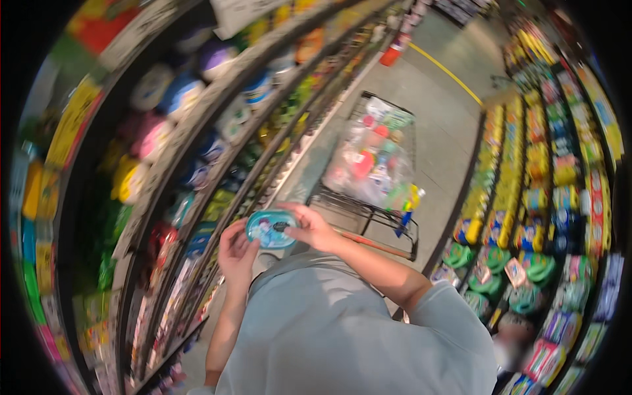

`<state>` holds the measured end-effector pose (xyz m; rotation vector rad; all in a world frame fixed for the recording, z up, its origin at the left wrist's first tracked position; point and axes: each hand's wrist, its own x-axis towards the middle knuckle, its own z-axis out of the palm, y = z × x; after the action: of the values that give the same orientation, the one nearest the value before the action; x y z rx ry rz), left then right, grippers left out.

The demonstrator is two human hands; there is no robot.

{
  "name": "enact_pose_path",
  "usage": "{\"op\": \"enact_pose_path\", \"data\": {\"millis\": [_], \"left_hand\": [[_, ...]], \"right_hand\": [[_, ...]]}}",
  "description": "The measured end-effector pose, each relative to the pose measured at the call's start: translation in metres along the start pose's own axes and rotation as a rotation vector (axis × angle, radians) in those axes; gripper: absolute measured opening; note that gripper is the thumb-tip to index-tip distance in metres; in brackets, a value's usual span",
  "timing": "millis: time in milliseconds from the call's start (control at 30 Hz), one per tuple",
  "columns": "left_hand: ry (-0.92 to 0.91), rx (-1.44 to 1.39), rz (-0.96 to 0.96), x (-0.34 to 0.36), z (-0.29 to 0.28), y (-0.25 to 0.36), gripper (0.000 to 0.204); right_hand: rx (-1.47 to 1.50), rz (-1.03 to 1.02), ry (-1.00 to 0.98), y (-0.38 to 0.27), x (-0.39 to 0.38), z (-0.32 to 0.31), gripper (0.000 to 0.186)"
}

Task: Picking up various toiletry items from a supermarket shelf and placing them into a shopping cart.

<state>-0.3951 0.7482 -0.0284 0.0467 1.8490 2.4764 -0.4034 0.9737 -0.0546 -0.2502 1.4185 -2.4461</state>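
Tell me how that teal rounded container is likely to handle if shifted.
The teal container is probably fairly stiff: its rounded outline looks even between the left hand and right hand. It may be slightly slippery, as its surface looks smooth. It seems light enough for fingertips, though I can't judge its fill.

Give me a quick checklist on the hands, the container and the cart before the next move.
1. Container held by both hands: ok, left hand at its left side, right hand at its right.
2. Container's patterned face toward the camera: ok.
3. Container sealed: cannot tell, too small to see.
4. Cart in view: ok, ahead and to the right, loaded with goods.
5. A hand on the cart's handle: not ok, both are on the container.
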Motion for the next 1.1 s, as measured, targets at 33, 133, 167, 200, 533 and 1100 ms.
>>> {"op": "enact_pose_path", "data": {"millis": [33,133,167,200,533,1100], "left_hand": [[-0.086,0.07,0.0,0.001,0.006,-0.003,0.047],[-0.222,0.115,-0.138,0.001,0.014,-0.013,0.037],[-0.245,0.095,-0.275,0.001,0.02,-0.015,0.033],[-0.283,0.15,-0.258,0.001,0.028,-0.015,0.029],[-0.179,0.333,-0.495,-0.017,0.019,-0.082,0.024],[0.182,0.821,-0.875,-0.327,-0.208,-0.275,0.029]], "right_hand": [[-0.012,0.011,-0.014,-0.003,-0.01,-0.013,0.064],[-0.086,0.025,0.069,-0.022,-0.039,-0.055,0.058],[-0.129,0.045,0.091,-0.027,-0.05,-0.074,0.058],[-0.187,0.039,0.171,-0.034,-0.058,-0.095,0.059],[-0.303,0.07,1.433,0.021,-0.075,-0.398,0.06],[-0.953,0.893,1.218,0.042,-0.014,-0.463,0.116]]}}
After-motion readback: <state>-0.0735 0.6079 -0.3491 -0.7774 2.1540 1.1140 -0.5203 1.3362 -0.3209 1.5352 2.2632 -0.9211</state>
